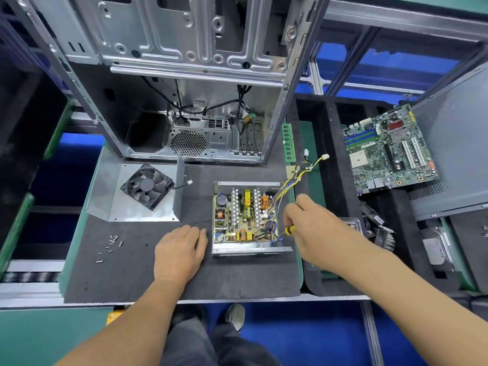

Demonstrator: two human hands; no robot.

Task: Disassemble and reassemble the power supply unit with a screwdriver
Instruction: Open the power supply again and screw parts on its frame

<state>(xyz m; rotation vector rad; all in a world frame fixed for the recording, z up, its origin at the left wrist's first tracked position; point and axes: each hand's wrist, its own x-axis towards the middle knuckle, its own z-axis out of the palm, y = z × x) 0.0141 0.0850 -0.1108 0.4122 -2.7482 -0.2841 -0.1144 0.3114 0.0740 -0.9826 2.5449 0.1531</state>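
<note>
On the bench, right grip (pixel 307 228) grasps screwdriver (pixel 290 230) at open PSU's (pixel 244 217) near-right corner; left grip (pixel 179 249) lies released beside it

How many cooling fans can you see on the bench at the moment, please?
1: the black fan lies on the removed metal cover, left of the open power supply unit. Others may be hidden in the tray clutter on the right.

One open power supply (pixel 245 220), one cover (pixel 116 207) with one fan (pixel 146 185), one case (pixel 190 75), one motherboard (pixel 388 151), one RAM stick (pixel 288 142), one screwdriver (pixel 289 230), roughly ten loose screws (pixel 112 243), two hands: left (pixel 179 253), right (pixel 311 228).
</note>
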